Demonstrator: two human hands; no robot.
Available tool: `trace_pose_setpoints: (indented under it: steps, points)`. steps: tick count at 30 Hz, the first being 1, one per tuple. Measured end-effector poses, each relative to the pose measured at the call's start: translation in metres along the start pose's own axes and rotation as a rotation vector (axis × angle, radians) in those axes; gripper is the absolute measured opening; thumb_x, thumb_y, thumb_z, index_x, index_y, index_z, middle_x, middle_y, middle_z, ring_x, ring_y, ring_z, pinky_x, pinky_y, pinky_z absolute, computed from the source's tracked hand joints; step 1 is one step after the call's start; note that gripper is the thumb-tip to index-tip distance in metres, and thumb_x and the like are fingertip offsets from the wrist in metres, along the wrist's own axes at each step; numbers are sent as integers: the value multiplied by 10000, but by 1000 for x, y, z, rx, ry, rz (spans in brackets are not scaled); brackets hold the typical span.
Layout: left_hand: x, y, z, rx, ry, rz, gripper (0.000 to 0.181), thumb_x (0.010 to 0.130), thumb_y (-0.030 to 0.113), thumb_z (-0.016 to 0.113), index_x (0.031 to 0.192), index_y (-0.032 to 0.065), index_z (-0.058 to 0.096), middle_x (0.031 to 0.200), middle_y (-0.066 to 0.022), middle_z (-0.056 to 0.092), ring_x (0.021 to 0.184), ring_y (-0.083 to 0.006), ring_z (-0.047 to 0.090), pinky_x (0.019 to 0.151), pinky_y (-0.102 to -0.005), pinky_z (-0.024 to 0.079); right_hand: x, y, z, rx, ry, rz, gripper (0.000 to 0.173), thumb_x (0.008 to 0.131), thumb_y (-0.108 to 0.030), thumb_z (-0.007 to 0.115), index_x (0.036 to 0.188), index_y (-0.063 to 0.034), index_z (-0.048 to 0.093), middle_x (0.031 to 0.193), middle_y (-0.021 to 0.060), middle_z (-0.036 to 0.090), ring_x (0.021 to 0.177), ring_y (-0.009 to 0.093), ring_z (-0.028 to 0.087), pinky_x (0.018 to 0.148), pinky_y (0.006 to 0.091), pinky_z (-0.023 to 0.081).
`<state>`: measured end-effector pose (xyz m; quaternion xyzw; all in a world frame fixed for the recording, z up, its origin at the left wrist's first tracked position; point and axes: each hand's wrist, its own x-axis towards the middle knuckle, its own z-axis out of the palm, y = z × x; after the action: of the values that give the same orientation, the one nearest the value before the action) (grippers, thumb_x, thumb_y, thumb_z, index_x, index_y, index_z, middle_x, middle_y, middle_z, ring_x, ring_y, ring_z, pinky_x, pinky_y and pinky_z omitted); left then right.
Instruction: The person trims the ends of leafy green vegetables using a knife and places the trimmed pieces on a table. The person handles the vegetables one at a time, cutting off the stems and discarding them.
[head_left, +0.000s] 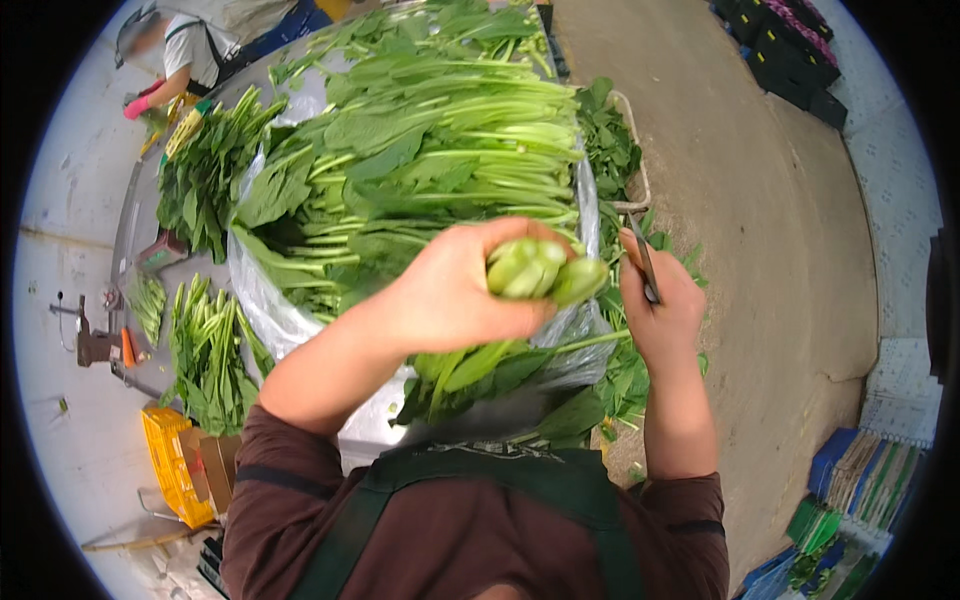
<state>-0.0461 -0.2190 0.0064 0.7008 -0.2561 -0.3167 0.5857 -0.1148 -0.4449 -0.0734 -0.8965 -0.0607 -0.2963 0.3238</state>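
My left hand grips a bunch of leafy greens by the stems, and the pale stem ends point to the right. Leaves of the bunch hang below my wrist, over the metal table. In my right hand is a small knife, its blade pointing up and away from me, a short way right of the stem ends. Beyond my hands lies a large pile of greens on clear plastic sheeting, most stems lying to the right.
Bunched greens lie at the table's left, with more farther back. A basket of leaves stands off the right edge. Loose leaves are below it. A yellow crate is at lower left. Another person works at the far left.
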Motion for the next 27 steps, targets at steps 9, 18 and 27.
trace_pose_setpoints:
  steps: [9,18,27]
  points:
    - [-25,3,-8,23,-16,21,408,721,10,739,1109,19,615,985,7,634,872,-71,562,795,-248,474,-3,-53,-10,6,99,-200,463,723,2,676,1167,-130,667,722,93,586,630,262,585,564,346,475]
    - [-81,5,-11,21,-8,17,395,721,18,749,1095,12,622,986,-6,647,872,-84,571,808,-264,479,-18,-78,1,-153,-180,-59,371,772,-6,675,1123,-128,691,736,89,602,615,244,590,588,325,499]
    - [-168,-24,-82,58,348,-54,423,724,1,717,1131,30,604,957,-4,640,851,-87,581,764,-252,492,-30,-80,34,121,-131,200,265,869,-87,667,1131,-103,700,852,66,687,694,122,612,656,276,498]
